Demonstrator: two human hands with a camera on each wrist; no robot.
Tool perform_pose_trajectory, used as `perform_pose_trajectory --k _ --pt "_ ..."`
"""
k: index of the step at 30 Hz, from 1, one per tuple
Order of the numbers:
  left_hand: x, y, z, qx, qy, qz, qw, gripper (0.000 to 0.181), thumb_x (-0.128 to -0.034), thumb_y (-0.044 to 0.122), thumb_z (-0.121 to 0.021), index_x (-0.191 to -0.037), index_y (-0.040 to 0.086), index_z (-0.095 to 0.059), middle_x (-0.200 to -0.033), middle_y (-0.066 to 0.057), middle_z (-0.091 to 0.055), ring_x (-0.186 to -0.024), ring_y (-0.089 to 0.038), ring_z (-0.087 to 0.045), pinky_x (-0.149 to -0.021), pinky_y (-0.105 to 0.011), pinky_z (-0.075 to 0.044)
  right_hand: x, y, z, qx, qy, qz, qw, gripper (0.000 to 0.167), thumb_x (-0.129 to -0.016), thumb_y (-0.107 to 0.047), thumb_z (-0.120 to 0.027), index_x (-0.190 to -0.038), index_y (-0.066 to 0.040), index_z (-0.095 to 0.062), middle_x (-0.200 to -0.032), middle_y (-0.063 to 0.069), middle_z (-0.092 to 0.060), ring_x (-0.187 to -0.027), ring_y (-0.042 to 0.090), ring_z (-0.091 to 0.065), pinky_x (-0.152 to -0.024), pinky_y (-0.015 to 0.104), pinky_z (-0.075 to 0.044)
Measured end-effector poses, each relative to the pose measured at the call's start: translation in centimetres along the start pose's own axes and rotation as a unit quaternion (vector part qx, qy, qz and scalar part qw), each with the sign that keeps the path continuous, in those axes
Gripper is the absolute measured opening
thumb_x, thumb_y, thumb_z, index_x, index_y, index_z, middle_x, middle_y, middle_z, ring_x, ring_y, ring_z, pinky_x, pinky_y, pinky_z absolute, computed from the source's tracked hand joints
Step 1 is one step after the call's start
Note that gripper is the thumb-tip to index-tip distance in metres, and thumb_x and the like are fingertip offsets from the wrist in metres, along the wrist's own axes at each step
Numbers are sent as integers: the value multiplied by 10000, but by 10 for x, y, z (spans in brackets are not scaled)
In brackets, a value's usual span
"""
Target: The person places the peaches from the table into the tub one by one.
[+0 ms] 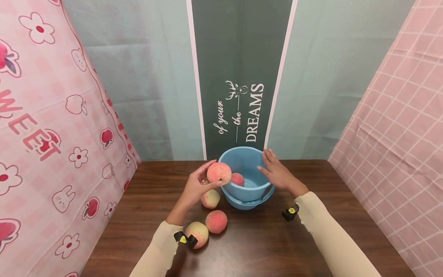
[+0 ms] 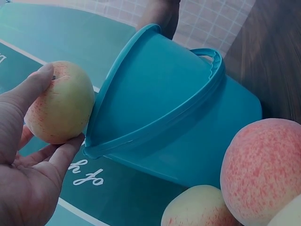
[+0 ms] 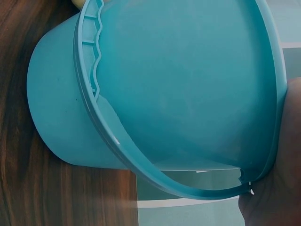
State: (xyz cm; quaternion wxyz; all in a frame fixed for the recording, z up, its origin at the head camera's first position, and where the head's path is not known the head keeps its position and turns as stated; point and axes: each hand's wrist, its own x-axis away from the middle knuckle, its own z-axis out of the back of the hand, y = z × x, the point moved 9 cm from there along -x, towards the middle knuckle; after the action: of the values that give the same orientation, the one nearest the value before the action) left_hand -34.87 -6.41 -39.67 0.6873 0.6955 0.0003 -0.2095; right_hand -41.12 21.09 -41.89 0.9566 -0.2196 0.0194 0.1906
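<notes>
A blue bucket (image 1: 254, 194) stands at the table's back edge, its handle lowered around the front; one pink peach (image 1: 237, 179) lies inside. My left hand (image 1: 198, 186) pinches another peach (image 1: 219, 174) between thumb and fingers at the bucket's left rim. The left wrist view shows that held peach (image 2: 63, 103) beside the rim of the bucket (image 2: 174, 136), the thumb near its stem. My right hand (image 1: 278, 173) rests on the bucket's right rim, fingers extended. In the right wrist view, part of that hand (image 3: 277, 188) is against the rim of the bucket (image 3: 188, 84).
Left of the bucket's base sits a pale peach (image 1: 210, 199). Nearer the front are a redder peach (image 1: 216, 221) and a yellowish one (image 1: 198, 233), close to my left sleeve. Hanging cloths stand behind the brown table (image 1: 256, 246) and on both sides.
</notes>
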Motion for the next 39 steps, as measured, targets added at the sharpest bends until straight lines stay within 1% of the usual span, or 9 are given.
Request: perform_pose_trajectory --k 3,10,13,16,19,24,27,36,39 --pt "0 -1 -1 -32 8 64 10000 707 -849 59 -825 -1482 92 -511 -1463 -87 -556 -1344 -272 -529 -1048 -391 -479 0 0 -1 19 -22 4 10000 779 -1063 -486 -411 -1616 -38 -94 -1700 138 -11 -1551 364 59 -1175 666 -157" --pt "-9 -24 1 -13 11 134 9999 745 -857 33 -810 -1516 88 -467 -1495 -67 -528 -1357 -251 -520 -1049 -371 -475 0 -1 0 19 -32 -31 10000 776 -1064 -480 -413 -1616 -35 -95 -1700 137 -14 -1551 366 52 -1178 662 -159" --pt "-11 -27 1 25 18 86 10000 734 -856 29 -809 -1509 116 -485 -1487 -61 -534 -1352 -242 -526 -1040 -337 -479 0 -1 1 5 -32 -27 10000 778 -1064 -484 -409 -1616 -34 -94 -1699 143 -17 -1551 369 50 -1176 665 -160" --pt "-12 -27 0 -10 31 3 10000 719 -855 43 -815 -1497 132 -504 -1473 -53 -548 -1345 -239 -533 -1037 -329 -481 1 -2 1 -1 -34 -16 10000 780 -1064 -482 -414 -1616 -34 -93 -1699 146 -18 -1551 366 54 -1177 660 -160" --pt "-13 -26 0 -169 70 -38 9998 712 -853 96 -831 -1489 142 -516 -1456 -28 -565 -1334 -226 -544 -1032 -343 -490 1 -1 1 31 -41 -21 10000 780 -1063 -478 -417 -1617 -39 -88 -1700 141 -11 -1552 359 60 -1181 651 -166" --pt "-14 -26 -2 -441 146 23 9989 718 -839 211 -858 -1480 188 -534 -1430 27 -584 -1312 -190 -563 -1023 -365 -505 0 1 -1 70 -58 25 10000 774 -1067 -465 -419 -1612 -21 -95 -1698 153 -14 -1551 370 49 -1192 640 -160" --pt "-14 -25 -5 -445 141 75 9989 723 -834 239 -863 -1479 218 -537 -1430 31 -586 -1315 -182 -561 -1028 -363 -501 -1 0 -1 114 -47 81 9999 764 -1073 -453 -418 -1606 -3 -107 -1695 165 -26 -1550 378 36 -1207 623 -146" --pt "-14 -25 -8 -365 162 170 9991 705 -841 210 -856 -1472 240 -544 -1439 16 -582 -1324 -194 -553 -1039 -374 -493 0 1 -2 100 -10 85 9999 772 -1067 -470 -426 -1607 -9 -123 -1697 154 -37 -1553 360 42 -1205 623 -151" --pt "-14 -24 -9 -304 144 143 9993 699 -849 173 -847 -1474 225 -540 -1443 -3 -579 -1328 -208 -548 -1050 -393 -486 0 1 -1 96 7 81 9999 770 -1068 -470 -423 -1607 -10 -122 -1697 151 -34 -1553 365 40 -1206 623 -149"
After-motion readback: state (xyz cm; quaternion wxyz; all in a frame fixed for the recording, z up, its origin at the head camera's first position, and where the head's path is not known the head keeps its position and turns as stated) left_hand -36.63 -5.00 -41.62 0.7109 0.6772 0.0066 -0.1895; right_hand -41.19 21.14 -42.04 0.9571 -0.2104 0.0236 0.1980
